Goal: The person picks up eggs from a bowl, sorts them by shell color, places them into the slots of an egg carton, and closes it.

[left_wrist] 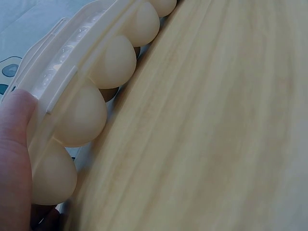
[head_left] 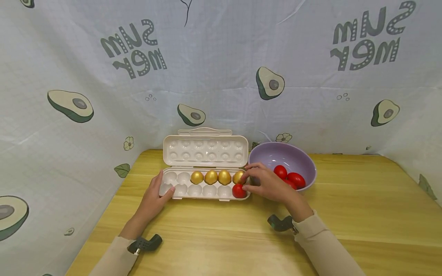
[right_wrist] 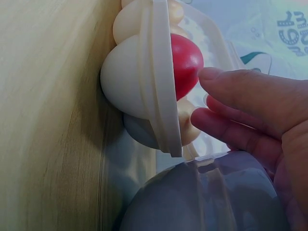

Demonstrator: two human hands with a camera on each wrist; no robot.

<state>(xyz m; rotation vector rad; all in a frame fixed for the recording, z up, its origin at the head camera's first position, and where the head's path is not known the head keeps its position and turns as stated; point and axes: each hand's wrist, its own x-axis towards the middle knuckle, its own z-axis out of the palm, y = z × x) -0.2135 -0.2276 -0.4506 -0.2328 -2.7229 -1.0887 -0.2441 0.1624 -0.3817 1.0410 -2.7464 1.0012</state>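
Note:
A cream plastic egg carton [head_left: 209,191] lies with its lid [head_left: 205,150] raised at the back. Several gold eggs [head_left: 211,177] fill the right part of its back row. One red egg [head_left: 238,191] sits in the front row's rightmost cup. My left hand [head_left: 152,199] grips the carton's left end, its thumb [left_wrist: 19,113] over the front rim in the left wrist view. At the right end, my right hand [head_left: 267,184] has its thumb tip [right_wrist: 211,73] right at the red egg's top, with the fingers spread apart behind it near a gold egg.
A purple bowl [head_left: 300,159] stands directly right of the carton, behind my right hand, with red eggs [head_left: 296,179] inside. The wooden table [head_left: 207,237] meets a white avocado-print cloth [head_left: 221,69] at the back. Small dark cameras [head_left: 145,243] are strapped to both wrists.

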